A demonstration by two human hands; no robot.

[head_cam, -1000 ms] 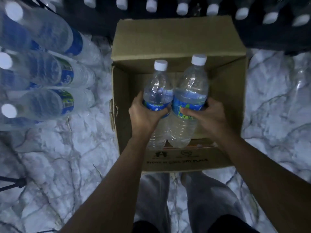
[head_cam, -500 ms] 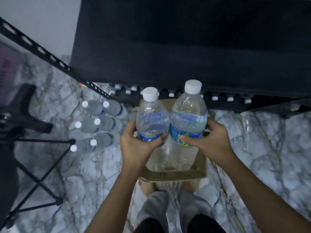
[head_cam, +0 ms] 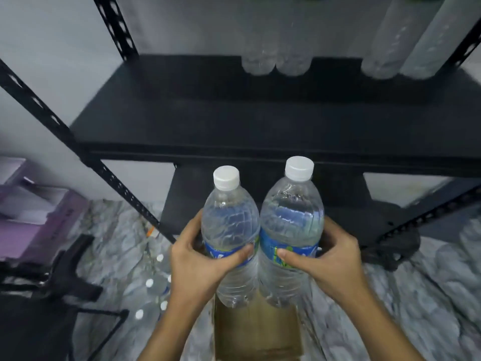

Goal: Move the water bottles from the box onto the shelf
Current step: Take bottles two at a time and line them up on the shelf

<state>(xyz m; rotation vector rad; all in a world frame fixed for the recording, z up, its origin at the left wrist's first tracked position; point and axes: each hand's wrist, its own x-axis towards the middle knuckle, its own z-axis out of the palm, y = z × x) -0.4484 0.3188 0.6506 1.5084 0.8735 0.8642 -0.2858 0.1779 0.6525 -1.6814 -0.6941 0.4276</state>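
Two clear water bottles with white caps and blue labels are held upright side by side in front of me. My left hand (head_cam: 200, 259) grips the left bottle (head_cam: 229, 220) at its label. My right hand (head_cam: 328, 259) grips the right bottle (head_cam: 291, 217) the same way. Both bottles hang above the open cardboard box (head_cam: 257, 332) on the floor. The black metal shelf (head_cam: 208, 113) lies just beyond and above the bottles. Several bottles (head_cam: 278, 56) stand at the shelf's back right.
Perforated black uprights (head_cam: 114, 24) frame the shelf on the left and right. More bottles (head_cam: 153, 285) lie on the marble floor left of the box. A black stand (head_cam: 67, 272) and a purple box (head_cam: 33, 217) sit at the far left.
Both hands have lifted the two bottles up out of the box toward the shelf. My view has tilted up, so the shelf top and the bottles on it now show.
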